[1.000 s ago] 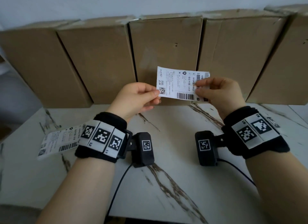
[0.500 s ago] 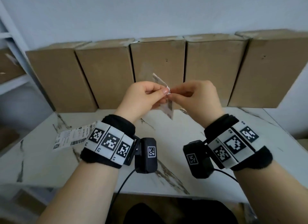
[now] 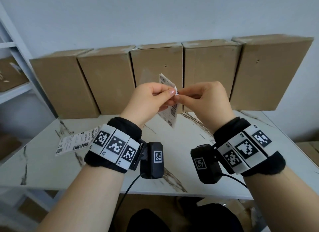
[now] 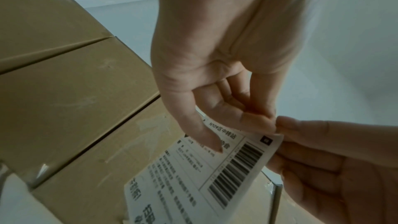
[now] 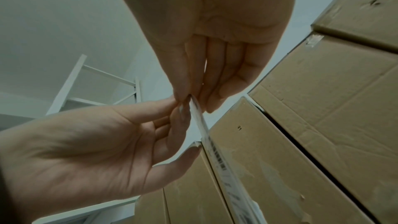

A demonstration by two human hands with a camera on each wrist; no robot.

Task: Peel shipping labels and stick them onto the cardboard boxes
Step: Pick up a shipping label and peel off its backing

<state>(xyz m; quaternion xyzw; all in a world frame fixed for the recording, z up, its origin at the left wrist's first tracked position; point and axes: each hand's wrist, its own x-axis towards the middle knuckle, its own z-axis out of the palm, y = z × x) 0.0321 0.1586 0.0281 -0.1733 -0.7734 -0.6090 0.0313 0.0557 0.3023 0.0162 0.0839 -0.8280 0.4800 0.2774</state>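
Since a second ago the shipping label (image 3: 170, 100) has turned edge-on, both hands' grips, left hand (image 3: 151, 100) and right hand (image 3: 205, 97), pinching one corner, so peeling is probably starting.

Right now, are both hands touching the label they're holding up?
Touching. The left wrist view shows the left hand and the right hand pinching one corner of the label from opposite sides; the head view agrees.

brown boxes (image 3: 107, 81); white barcoded label (image 3: 170, 110); white dark-veined table (image 3: 181, 142).
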